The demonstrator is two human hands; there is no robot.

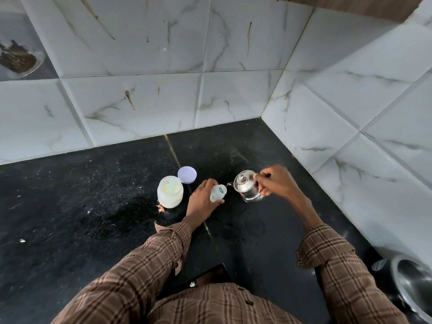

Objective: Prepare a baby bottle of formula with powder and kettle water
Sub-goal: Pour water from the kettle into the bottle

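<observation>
A small clear baby bottle [218,192] with blue markings stands uncapped on the black counter, and my left hand [203,202] is wrapped around it. A small steel kettle [246,188] sits tilted just to its right, its spout touching the bottle's mouth. My right hand [274,183] grips the kettle's handle. To the left stands an open jar of pale formula powder [170,192] with a light green scoop inside. Its lavender lid [187,174] lies flat behind it.
The black stone counter [81,206] meets tiled walls at the back and right, forming a corner. A steel vessel [415,286] sits at the lower right edge. A jar of dark contents [17,57] rests on a shelf at upper left. Crumbs lie near the powder jar.
</observation>
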